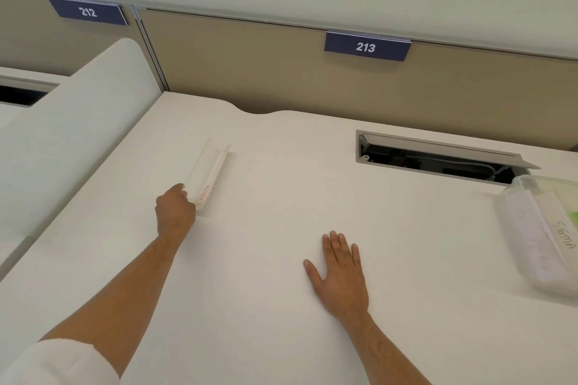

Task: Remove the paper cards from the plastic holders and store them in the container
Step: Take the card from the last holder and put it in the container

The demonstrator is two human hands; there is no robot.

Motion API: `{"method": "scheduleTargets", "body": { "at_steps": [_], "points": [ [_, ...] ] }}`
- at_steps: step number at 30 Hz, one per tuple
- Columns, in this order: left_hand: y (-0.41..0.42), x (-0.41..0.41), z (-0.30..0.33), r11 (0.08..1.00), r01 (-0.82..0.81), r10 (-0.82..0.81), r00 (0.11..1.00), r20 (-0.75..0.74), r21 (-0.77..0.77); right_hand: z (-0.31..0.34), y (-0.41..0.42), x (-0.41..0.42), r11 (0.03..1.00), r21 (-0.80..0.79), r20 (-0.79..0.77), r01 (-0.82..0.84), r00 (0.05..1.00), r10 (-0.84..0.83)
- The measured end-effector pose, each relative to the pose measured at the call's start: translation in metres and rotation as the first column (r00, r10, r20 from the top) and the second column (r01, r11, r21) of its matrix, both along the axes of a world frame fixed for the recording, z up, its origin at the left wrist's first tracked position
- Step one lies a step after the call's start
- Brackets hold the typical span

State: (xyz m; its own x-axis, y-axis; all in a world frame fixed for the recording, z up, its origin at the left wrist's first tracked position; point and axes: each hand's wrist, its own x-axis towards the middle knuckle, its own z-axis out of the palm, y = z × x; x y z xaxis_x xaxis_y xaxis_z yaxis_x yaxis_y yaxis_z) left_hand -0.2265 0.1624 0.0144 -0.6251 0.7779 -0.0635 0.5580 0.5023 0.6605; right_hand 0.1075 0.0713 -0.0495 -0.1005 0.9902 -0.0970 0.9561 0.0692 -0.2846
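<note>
1. Left hand [175, 212] grips the near end of the clear plastic holder [208, 175]; fingers curl around its edge, mostly hidden behind the hand.
2. Holder lies on the white desk [281, 337], left of centre, long axis pointing away. Paper card [204, 194] with red print sits inside it.
3. Right hand [339, 272] lies flat on the desk, palm down, fingers straight and slightly spread, holding nothing.
4. Translucent container [544, 234] sits at the desk's right edge, cards inside, well apart from both hands.
5. Open cable hatch [438, 156] is behind the container.
</note>
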Motion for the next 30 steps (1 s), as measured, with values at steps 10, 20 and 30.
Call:
{"method": "scheduleTargets", "body": {
  "at_steps": [10, 20, 30],
  "points": [
    [-0.04, 0.042, 0.006, 0.992, 0.074, -0.122, 0.774, 0.621, 0.103, 0.009, -0.001, 0.01, 0.996, -0.086, -0.213, -0.019, 0.977, 0.0],
    [-0.096, 0.107, 0.004, 0.959, 0.258, -0.214, 0.371, 0.903, 0.122, 0.045, -0.038, 0.001, 0.963, -0.236, -0.661, 0.13, 0.705, -0.258],
    [-0.149, 0.201, 0.008, 0.93, 0.325, -0.217, 0.113, 0.97, 0.17, 0.071, -0.055, 0.005, 0.917, -0.395, -0.912, -0.062, 0.148, -0.383]
  ]
}}
